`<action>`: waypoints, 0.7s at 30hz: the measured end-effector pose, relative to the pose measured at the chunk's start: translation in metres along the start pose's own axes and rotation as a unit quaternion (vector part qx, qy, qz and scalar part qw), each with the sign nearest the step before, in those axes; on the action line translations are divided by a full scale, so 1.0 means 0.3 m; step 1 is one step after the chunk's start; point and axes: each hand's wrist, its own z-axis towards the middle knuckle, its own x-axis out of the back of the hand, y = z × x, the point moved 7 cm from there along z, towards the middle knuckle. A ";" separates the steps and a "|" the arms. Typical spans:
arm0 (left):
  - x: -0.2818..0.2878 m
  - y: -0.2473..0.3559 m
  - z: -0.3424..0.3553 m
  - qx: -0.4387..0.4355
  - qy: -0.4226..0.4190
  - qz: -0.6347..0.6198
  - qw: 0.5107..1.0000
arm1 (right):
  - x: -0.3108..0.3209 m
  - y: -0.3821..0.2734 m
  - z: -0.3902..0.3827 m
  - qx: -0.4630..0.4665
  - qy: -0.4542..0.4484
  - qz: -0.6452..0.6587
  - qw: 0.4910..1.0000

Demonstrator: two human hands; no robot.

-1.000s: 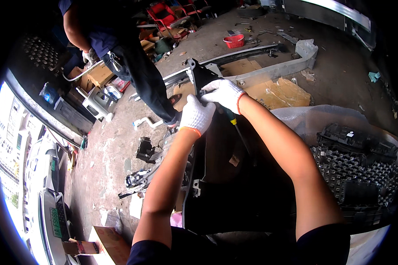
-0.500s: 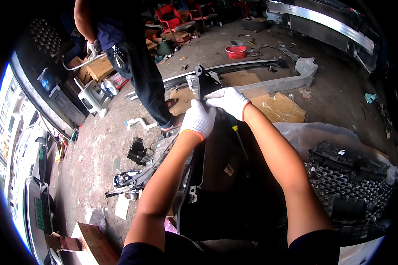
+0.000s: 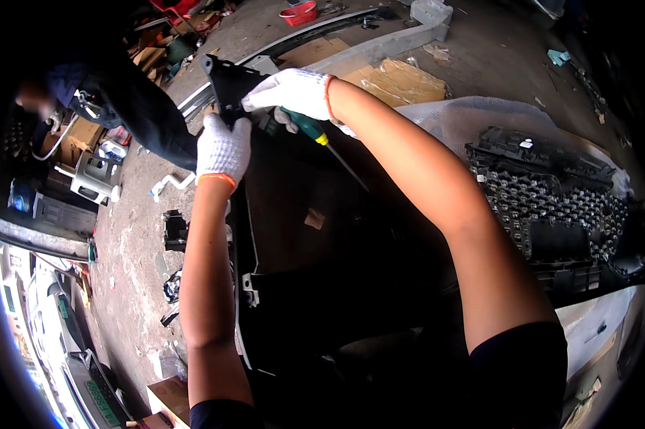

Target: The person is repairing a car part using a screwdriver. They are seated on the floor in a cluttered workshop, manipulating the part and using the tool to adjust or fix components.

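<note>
My left hand (image 3: 222,150), in a white knit glove with orange cuff, grips the edge of a large black panel (image 3: 322,250) just below its upper bracket (image 3: 226,89). Higher and to the right, my gloved right hand (image 3: 297,93) has its thumb and forefinger at that bracket, while its lower fingers curl on the green handle of a screwdriver (image 3: 306,125). The yellow-collared tool's shaft points down and right over the panel's dark face. Whether the fingertips pinch any small part is too small to tell.
A co-worker in dark trousers (image 3: 143,121) stands at left. Beyond lie a curved bumper beam (image 3: 351,53), flattened cardboard (image 3: 401,86) and a red basket (image 3: 299,13). A black mesh grille (image 3: 551,207) lies right; a white stool (image 3: 93,179) and car (image 3: 79,365) are left.
The view has shifted, so the surroundings sit higher and further left. My hands remain at the bracket; the right one now shows curled lower fingers at the screwdriver handle.
</note>
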 end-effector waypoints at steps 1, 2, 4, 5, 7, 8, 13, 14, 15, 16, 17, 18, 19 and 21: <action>-0.012 -0.007 0.014 -0.015 0.005 -0.003 1.000 | 0.037 0.011 0.002 0.012 0.009 0.013 1.000; 0.000 -0.038 0.018 -0.020 0.016 0.000 1.000 | 0.041 -0.004 -0.019 0.007 0.010 0.019 1.000; -0.004 -0.024 0.018 0.010 0.007 -0.004 1.000 | 0.127 0.022 -0.046 0.000 0.029 0.028 0.999; 0.009 -0.020 0.014 0.011 0.012 0.009 1.000 | 0.163 0.027 -0.060 -0.001 0.030 0.019 0.999; -0.007 -0.029 0.025 0.005 0.009 0.006 1.000 | 0.278 0.072 -0.112 -0.026 0.076 -0.016 0.997; -0.012 -0.048 0.034 0.001 0.006 -0.007 1.000 | 0.339 0.105 -0.138 -0.066 0.089 -0.024 0.994; 0.007 -0.082 0.042 0.018 -0.001 0.004 1.000 | 0.656 0.278 -0.353 -0.220 0.209 -0.283 0.910; -0.010 -0.066 0.048 0.010 -0.007 -0.014 1.000 | 0.798 0.379 -0.395 -0.236 0.243 -0.336 0.879; -0.018 -0.056 0.051 0.003 -0.010 0.032 0.999 | 0.892 0.451 -0.435 -0.247 0.270 -0.390 0.845; -0.014 -0.061 0.047 0.010 -0.005 0.009 1.000 | 0.922 0.488 -0.472 -0.252 0.287 -0.396 0.835; -0.010 -0.063 0.048 0.013 -0.008 0.011 1.000 | 0.953 0.505 -0.515 -0.256 0.306 -0.402 0.824; -0.013 -0.060 0.051 0.015 -0.013 0.012 1.000 | 0.989 0.536 -0.554 -0.262 0.326 -0.408 0.812; -0.012 -0.052 0.048 0.015 -0.008 0.007 1.000 | 0.997 0.561 -0.553 -0.209 0.313 -0.442 0.814; -0.014 -0.039 0.042 0.016 0.001 -0.001 1.000 | 1.008 0.623 -0.540 -0.128 0.293 -0.497 0.807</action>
